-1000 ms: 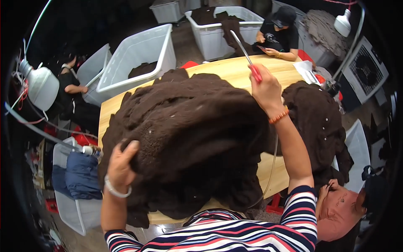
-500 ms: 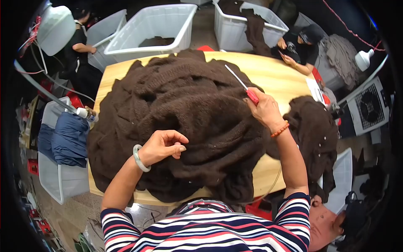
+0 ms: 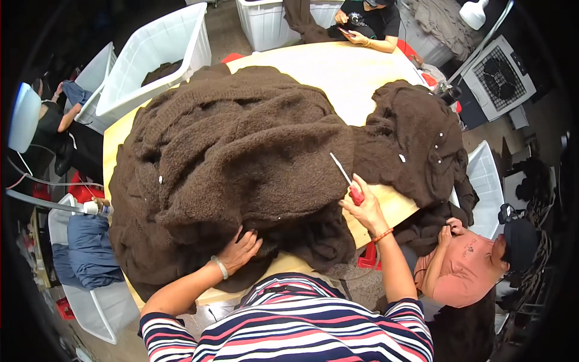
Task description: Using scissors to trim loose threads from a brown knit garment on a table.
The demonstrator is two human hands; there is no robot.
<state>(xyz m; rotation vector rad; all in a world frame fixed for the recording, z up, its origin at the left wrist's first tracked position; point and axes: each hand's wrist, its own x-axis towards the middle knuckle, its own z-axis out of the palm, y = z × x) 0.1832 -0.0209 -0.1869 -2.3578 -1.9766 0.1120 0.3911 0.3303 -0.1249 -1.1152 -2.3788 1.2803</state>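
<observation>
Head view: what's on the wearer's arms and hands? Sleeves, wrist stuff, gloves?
Both hands are bare, no gloves. The left hand has a pale, whitish bangle on the wrist. The right hand has a thin orange bead bracelet on the wrist. Forearms are uncovered; short sleeves of a top striped in navy, white and red end near the elbows.

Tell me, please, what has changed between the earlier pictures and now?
The left hand came back toward the body and now presses on the near edge of the big brown knit pile. The right hand came down from far over the table to its near right edge. It keeps hold of the red-handled tool. The pile stays on the table.
</observation>
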